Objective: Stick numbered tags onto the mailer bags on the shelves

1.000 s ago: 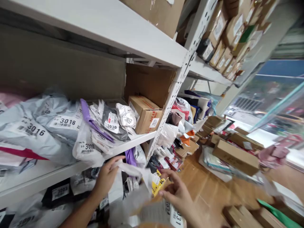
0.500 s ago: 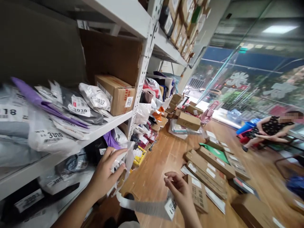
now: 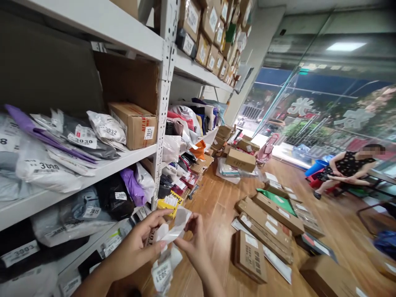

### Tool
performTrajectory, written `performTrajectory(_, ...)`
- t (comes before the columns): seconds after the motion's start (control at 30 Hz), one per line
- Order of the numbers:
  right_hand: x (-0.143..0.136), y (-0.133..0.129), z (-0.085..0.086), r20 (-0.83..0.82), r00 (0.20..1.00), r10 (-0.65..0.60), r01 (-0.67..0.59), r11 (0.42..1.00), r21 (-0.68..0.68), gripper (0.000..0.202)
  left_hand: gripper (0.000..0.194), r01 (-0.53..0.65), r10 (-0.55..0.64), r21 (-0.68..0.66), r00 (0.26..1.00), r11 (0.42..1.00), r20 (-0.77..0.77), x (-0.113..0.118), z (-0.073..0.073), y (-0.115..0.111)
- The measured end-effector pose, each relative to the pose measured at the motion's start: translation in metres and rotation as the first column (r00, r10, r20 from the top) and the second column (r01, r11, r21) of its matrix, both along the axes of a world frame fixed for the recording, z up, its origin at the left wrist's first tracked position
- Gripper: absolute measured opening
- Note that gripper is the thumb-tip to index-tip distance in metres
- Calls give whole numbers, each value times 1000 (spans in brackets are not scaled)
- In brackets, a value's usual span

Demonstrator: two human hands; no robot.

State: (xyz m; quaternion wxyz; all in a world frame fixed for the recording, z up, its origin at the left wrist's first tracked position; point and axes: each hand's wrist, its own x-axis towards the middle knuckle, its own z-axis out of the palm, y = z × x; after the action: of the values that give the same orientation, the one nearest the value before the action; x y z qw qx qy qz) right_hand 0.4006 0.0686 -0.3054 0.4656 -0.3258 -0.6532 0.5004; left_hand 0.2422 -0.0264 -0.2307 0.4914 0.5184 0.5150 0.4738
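A strip of white labels [image 3: 175, 227] is bunched between my two hands, low in the centre of the view. My left hand [image 3: 140, 241] is closed on the strip, with a printed number partly showing beside its fingers. The fingers of my right hand [image 3: 194, 235] pinch the strip's other side. One label [image 3: 162, 275] reading 3031 hangs below my hands over the wooden floor.
A white shelf rack [image 3: 130, 163] with numbered parcels and a cardboard box [image 3: 133, 123] stands at the left. Flat boxes [image 3: 250, 255] lie on the floor [image 3: 213, 202] to the right. A person [image 3: 349, 165] sits at the far right.
My right hand has moved left to my left hand and closed on the strip. The strip, stretched out before, is now bunched. The view has shifted slightly right.
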Motion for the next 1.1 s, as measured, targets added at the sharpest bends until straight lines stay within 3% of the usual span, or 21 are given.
performTrajectory(0.13, 31, 10, 4, 5, 977, -214, 209, 956, 204, 60, 51, -51, 47, -44, 994, 998, -98, 38, 11, 10)
performTrajectory(0.23, 59, 22, 26, 96, 980, -175, 113, 883, 456, 33, 49, -109, 98, -51, 978, 993, -183, 66, 19, 19)
performTrajectory(0.3, 77, 33, 44, 95, 983, -159, 77, 817, 571, 17, 58, -142, 134, -56, 983, 988, -124, 79, 23, 26)
performTrajectory(0.4, 96, 50, 68, -52, 964, -260, 230, 724, 650, 14, 71, -158, 171, -127, 981, 979, 92, 89, 24, 38)
performTrajectory(0.5, 108, 64, 82, -173, 940, -294, 332, 669, 665, 15, 50, -49, 96, -235, 977, 971, 190, 95, 16, 42)
performTrajectory(0.6, 113, 83, 84, -286, 916, -281, 397, 730, 557, 11, 31, 134, -70, -324, 977, 937, 202, 104, 4, 39)
performTrajectory(0.7, 116, 107, 75, -382, 868, -319, 429, 868, 250, 8, 33, 225, -148, -315, 957, 922, 249, 115, -6, 39)
performTrajectory(0.73, 117, 113, 70, -377, 873, -311, 376, 920, 112, 14, 34, 207, -127, -290, 954, 934, 270, 119, -7, 42)
performTrajectory(0.8, 121, 117, 58, -332, 925, -186, 141, 978, -155, 36, 34, 55, 17, -232, 955, 971, 296, 123, -3, 52)
performTrajectory(0.87, 125, 107, 45, -322, 941, 100, -207, 926, -317, 53, 36, -189, 231, -163, 928, 968, 292, 124, 8, 68)
performTrajectory(0.93, 126, 83, 35, -361, 851, 382, -495, 813, -307, 67, 39, -384, 389, -73, 877, 920, 281, 124, 26, 86)
performTrajectory(0.97, 125, 70, 32, -355, 810, 467, -566, 782, -263, 71, 40, -429, 417, -17, 866, 903, 276, 124, 38, 95)
performTrajectory(1.03, 119, 46, 29, -265, 833, 485, -537, 823, -182, 65, 37, -450, 402, 159, 878, 879, 261, 126, 64, 110)
performTrajectory(1.1, 111, 33, 26, -102, 941, 323, -334, 936, -112, 45, 31, -424, 378, 326, 904, 845, 198, 129, 93, 122)
